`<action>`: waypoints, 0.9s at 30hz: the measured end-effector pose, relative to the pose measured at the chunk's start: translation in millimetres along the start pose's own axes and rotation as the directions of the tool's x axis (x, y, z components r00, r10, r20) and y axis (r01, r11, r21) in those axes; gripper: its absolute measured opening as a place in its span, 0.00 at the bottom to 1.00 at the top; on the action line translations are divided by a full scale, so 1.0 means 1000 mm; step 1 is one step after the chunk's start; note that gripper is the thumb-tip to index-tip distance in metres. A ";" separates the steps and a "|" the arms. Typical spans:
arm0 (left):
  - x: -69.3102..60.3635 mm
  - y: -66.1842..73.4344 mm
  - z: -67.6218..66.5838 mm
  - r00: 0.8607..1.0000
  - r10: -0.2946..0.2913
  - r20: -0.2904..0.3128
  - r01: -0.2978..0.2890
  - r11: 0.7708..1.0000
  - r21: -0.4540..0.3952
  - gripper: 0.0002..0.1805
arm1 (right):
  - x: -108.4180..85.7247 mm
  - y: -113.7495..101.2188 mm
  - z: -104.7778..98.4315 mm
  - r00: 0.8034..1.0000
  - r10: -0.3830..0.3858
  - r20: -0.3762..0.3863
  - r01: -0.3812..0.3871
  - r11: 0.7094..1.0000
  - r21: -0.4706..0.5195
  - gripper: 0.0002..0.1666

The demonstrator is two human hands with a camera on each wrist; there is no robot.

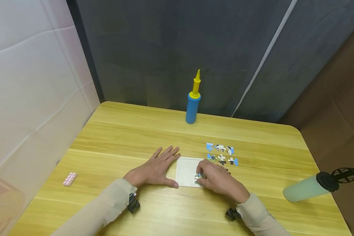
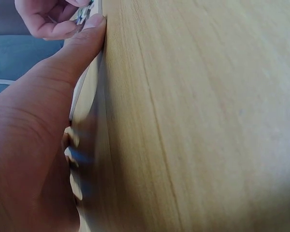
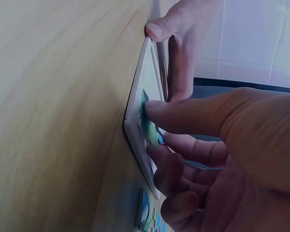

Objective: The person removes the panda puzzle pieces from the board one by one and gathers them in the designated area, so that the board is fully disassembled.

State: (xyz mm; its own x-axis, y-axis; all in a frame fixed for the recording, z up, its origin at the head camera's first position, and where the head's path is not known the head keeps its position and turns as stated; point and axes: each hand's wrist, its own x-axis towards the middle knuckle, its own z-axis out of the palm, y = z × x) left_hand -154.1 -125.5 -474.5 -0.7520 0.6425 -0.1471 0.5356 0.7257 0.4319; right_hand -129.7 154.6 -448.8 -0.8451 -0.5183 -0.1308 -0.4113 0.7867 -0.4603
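Observation:
A square white puzzle tray (image 1: 187, 170) with a raised rim lies on the wooden table between the hands. The left hand (image 1: 156, 168) rests at the tray's left side, fingers spread and straight, its thumb touching the near left corner. Over the right part of the tray, the right hand (image 1: 219, 178) pinches a puzzle piece (image 3: 146, 118) with green and blue print between thumb and fingers. The right wrist view shows this piece tilted against the tray. Several loose puzzle pieces (image 1: 220, 148) lie in rows to the right of the tray, some partly hidden by the right hand.
A blue and yellow hand pump (image 1: 192, 108) stands upright at the table's back. A pale green bottle (image 1: 305, 189) with a black lid is at the right. The pink toy brick (image 1: 69, 179) lies at the left. A dark curtain (image 1: 153, 59) hangs behind the table.

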 end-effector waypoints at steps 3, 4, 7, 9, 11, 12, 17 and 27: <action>0.001 0.000 0.000 1.000 0.002 0.001 -0.002 1.000 0.000 0.65 | 0.000 0.001 0.000 1.000 -0.008 -0.016 0.009 1.000 0.029 0.07; 0.001 0.000 0.001 1.000 0.002 0.001 -0.002 1.000 0.001 0.65 | 0.000 0.001 0.000 1.000 -0.015 -0.024 0.016 0.999 0.039 0.07; 0.001 -0.001 0.002 1.000 0.000 0.001 0.000 1.000 0.007 0.66 | -0.001 0.003 -0.001 0.999 -0.034 -0.039 0.037 0.996 0.085 0.07; 0.001 -0.002 0.002 1.000 0.000 -0.001 0.000 1.000 0.009 0.66 | -0.002 0.003 -0.002 0.998 -0.042 -0.042 0.047 0.992 0.117 0.07; 0.001 -0.002 0.002 1.000 0.002 -0.004 -0.002 1.000 0.011 0.66 | -0.003 0.004 -0.002 0.998 -0.052 -0.037 0.057 0.988 0.142 0.07; 0.002 -0.002 0.002 1.000 0.003 -0.005 -0.002 1.000 0.010 0.66 | -0.004 0.004 -0.002 0.998 -0.057 -0.036 0.062 0.987 0.146 0.07; 0.001 -0.002 0.002 1.000 -0.001 -0.001 0.001 1.000 0.007 0.66 | -0.006 0.004 -0.004 0.996 -0.086 -0.036 0.090 0.987 0.132 0.08; 0.001 -0.001 0.001 1.000 0.002 -0.006 -0.002 1.000 0.008 0.65 | -0.015 0.014 -0.014 0.991 -0.080 -0.104 0.091 0.989 0.112 0.06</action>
State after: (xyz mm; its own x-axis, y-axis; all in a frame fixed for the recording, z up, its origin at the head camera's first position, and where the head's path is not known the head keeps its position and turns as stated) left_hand -155.1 -125.0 -475.7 -0.7530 0.6428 -0.1406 0.5405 0.7261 0.4250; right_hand -127.4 178.0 -440.9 -0.8405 -0.5419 -0.0019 -0.4459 0.6936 -0.5658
